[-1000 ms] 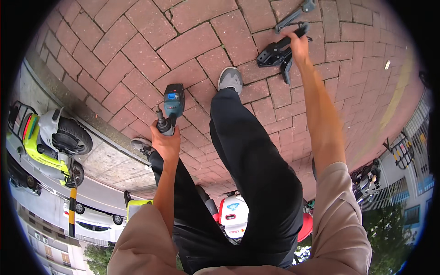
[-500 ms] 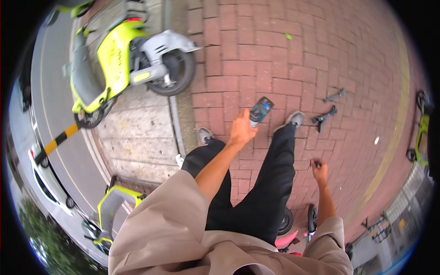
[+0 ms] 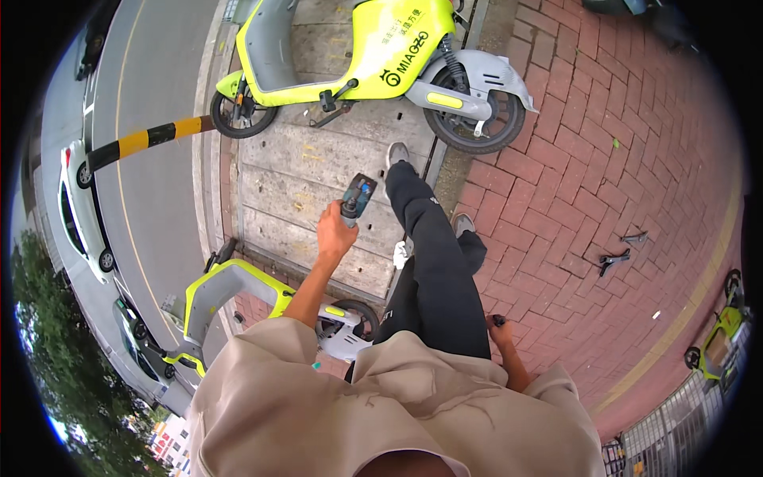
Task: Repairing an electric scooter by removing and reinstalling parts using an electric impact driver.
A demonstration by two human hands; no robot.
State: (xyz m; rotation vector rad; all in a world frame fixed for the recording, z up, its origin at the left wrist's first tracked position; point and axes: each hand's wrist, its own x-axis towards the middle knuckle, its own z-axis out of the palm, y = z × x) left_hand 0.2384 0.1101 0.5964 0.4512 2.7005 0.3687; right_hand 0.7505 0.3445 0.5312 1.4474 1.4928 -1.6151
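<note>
My left hand [image 3: 337,232] is closed round a teal, black and grey tool [image 3: 360,195] that looks like a cordless drill, held out over the concrete slabs. Its broad dark end points away from me. Low at my right side, my right hand [image 3: 501,332] is closed on a small black object [image 3: 498,320] whose kind I cannot make out. On the brick paving to the right lies a dark tool-like piece [image 3: 614,261], with a smaller grey piece [image 3: 634,238] just beyond it. Both are apart from my hands.
A yellow-green electric scooter [image 3: 362,60] stands across the slabs ahead; a second scooter [image 3: 238,290] is close on my left. A striped black-and-yellow bar [image 3: 151,139] reaches toward the road [image 3: 159,71]. Another scooter [image 3: 719,342] stands far right. Something white [image 3: 400,254] lies by my legs.
I have turned left and stepped onto the concrete slabs, nearer the scooter ahead. The tool in my left hand is now above the slabs instead of the bricks. My right hand has dropped closer to my body.
</note>
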